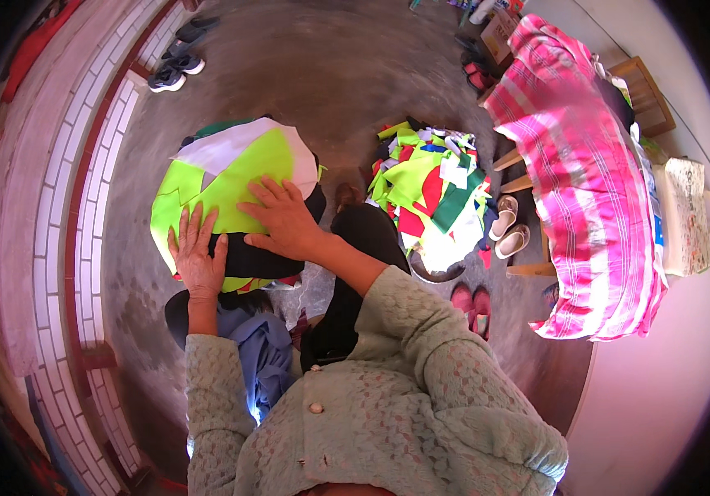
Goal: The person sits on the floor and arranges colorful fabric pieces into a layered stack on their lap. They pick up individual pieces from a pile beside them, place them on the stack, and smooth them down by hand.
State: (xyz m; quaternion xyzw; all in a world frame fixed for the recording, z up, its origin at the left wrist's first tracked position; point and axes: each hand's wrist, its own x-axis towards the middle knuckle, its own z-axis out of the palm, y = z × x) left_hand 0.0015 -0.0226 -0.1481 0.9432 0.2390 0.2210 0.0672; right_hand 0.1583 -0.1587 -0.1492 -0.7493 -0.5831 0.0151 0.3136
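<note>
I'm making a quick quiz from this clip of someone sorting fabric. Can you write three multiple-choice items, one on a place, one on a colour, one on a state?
1. Where is the heap of mixed fabric scraps?
A. To the person's right of the stack under the hands
B. On the pink checked cloth
C. Beside the dark sneakers

2. What colour is the big fabric piece on top of the stack?
A. Red
B. Neon yellow-green
C. Blue

3. How are the hands?
A. Both clenched
B. Both flat, fingers spread
C. One raised

Key: 1 A, the heap lies right of the stack. 2 B, its top is neon yellow-green. 3 B, left hand and right hand press flat on the stack.
</note>
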